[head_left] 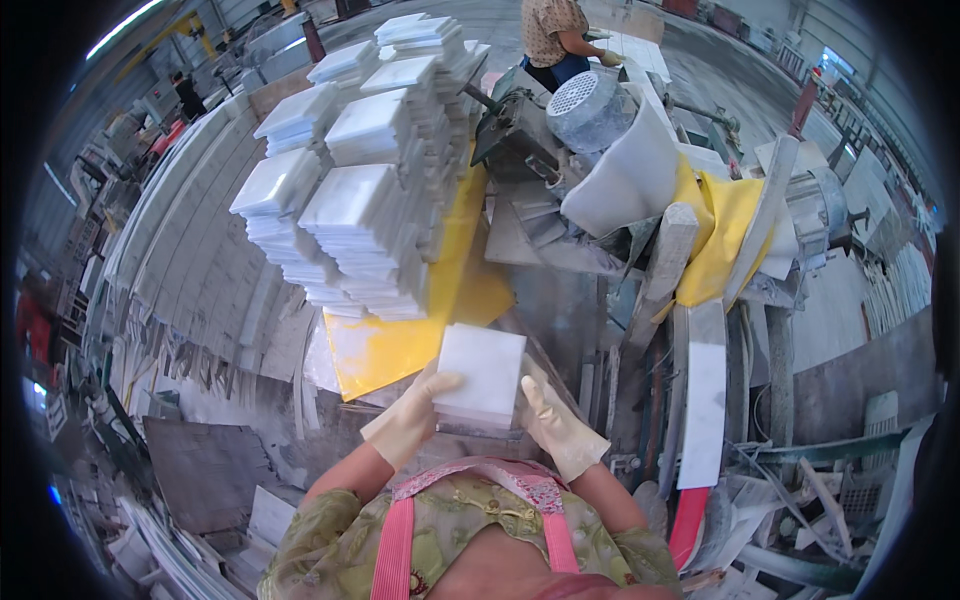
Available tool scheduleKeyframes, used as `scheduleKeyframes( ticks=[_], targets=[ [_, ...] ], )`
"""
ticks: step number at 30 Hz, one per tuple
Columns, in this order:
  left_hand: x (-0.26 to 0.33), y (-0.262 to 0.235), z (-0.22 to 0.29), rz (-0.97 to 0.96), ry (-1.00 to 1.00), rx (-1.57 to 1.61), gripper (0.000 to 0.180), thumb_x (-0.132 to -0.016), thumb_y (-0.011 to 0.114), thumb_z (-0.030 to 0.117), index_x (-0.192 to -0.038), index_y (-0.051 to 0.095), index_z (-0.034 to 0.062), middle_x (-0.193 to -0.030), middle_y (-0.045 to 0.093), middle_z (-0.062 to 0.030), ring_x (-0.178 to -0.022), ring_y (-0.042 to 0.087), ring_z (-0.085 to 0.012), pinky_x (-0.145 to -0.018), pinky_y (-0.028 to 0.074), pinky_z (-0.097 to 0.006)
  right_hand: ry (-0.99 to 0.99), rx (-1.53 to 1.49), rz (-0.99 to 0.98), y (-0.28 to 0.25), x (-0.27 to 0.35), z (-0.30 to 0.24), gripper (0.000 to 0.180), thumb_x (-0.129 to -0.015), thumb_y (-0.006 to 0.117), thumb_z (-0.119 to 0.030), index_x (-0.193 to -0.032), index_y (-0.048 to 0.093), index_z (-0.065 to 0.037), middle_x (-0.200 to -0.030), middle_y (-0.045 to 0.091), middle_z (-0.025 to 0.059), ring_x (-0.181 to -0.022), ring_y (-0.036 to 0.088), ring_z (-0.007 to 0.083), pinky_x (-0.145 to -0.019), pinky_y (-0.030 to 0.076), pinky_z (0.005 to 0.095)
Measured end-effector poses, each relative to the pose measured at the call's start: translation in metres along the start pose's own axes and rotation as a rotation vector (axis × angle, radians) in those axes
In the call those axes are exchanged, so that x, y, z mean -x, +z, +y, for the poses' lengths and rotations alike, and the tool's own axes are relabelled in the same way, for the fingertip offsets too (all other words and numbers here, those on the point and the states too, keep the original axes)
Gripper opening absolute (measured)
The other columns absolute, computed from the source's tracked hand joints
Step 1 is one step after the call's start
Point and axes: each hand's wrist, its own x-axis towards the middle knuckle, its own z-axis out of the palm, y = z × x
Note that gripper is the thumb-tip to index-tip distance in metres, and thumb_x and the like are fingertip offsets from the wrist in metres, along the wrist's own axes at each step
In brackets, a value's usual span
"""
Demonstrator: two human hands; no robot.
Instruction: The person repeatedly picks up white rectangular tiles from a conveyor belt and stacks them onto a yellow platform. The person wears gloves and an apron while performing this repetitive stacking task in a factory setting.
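While a small stack of white stone tiles [482, 375] is held just in front of the chest, it is clamped from both sides: the gloved left hand [408, 420] is closed on its left edge with the thumb laid on top, and the gloved right hand [558, 428] is closed on its right edge, seemingly so the loose tiles are kept squared. Just beyond, a yellow sheet [400, 345] is spread under tall leaning stacks of white tiles [350, 190]. To the right a dusty cutting machine [590, 110] is seen; offcuts are strewn over the workshop floor [210, 470], and another person [555, 35] is at work farther off
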Motion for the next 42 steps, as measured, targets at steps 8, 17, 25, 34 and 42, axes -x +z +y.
scheduleKeyframes(
  ticks=[8, 17, 25, 34, 42],
  targets=[
    [-0.064, 0.077, 0.031, -0.042, 0.081, -0.238, 0.075, -0.084, 0.077, 0.025, -0.145, 0.043, -0.0019, -0.135, 0.059, -0.0185, -0.125, 0.057, -0.0278, -0.108, 0.044, -0.040, -0.135, -0.017, 0.154, -0.012, -0.020, -0.070, 0.083, -0.091, 0.069, -0.033, -0.159, 0.030, -0.004, -0.150, 0.046, 0.0137, -0.141, 0.043, 0.0261, -0.117, 0.034, 0.0403],
    [-0.078, 0.099, 0.096, -0.015, 0.133, -0.492, 0.098, -0.076, 0.082, 0.037, -0.153, 0.036, -0.0027, -0.139, 0.057, -0.0181, -0.128, 0.055, -0.0287, -0.107, 0.044, -0.039, -0.270, -0.079, 0.142, 0.006, -0.057, -0.104, 0.069, -0.095, 0.068, -0.033, -0.153, 0.039, -0.008, -0.146, 0.051, 0.0089, -0.135, 0.049, 0.0234, -0.113, 0.040, 0.0401],
    [-0.077, 0.071, 0.081, -0.006, 0.059, -0.207, 0.086, -0.084, 0.076, 0.033, -0.152, 0.037, -0.0015, -0.144, 0.053, -0.0179, -0.132, 0.054, -0.0297, -0.110, 0.044, -0.044, -0.160, 0.050, 0.153, 0.019, -0.072, -0.108, 0.079, -0.094, 0.069, -0.033, -0.157, 0.032, -0.005, -0.151, 0.043, 0.0120, -0.142, 0.039, 0.0239, -0.117, 0.033, 0.0401],
    [-0.066, 0.063, 0.083, 0.085, -0.016, -0.199, 0.079, -0.088, 0.072, 0.029, -0.153, 0.038, 0.0010, -0.142, 0.056, -0.0179, -0.129, 0.057, -0.0298, -0.107, 0.048, -0.044, -0.138, 0.083, 0.150, 0.020, -0.079, -0.092, 0.079, -0.095, 0.068, -0.035, -0.157, 0.032, -0.002, -0.150, 0.045, 0.0136, -0.139, 0.043, 0.0240, -0.115, 0.036, 0.0388],
    [-0.071, 0.080, 0.121, 0.043, 0.133, -0.422, 0.086, -0.083, 0.080, 0.033, -0.150, 0.039, -0.0026, -0.138, 0.058, -0.0197, -0.125, 0.058, -0.0289, -0.105, 0.047, -0.042, -0.239, 0.067, 0.125, 0.023, -0.094, -0.109, 0.059, -0.100, 0.063, -0.036, -0.147, 0.048, -0.006, -0.137, 0.059, 0.0097, -0.125, 0.058, 0.0214, -0.106, 0.046, 0.0392]
  ],
)
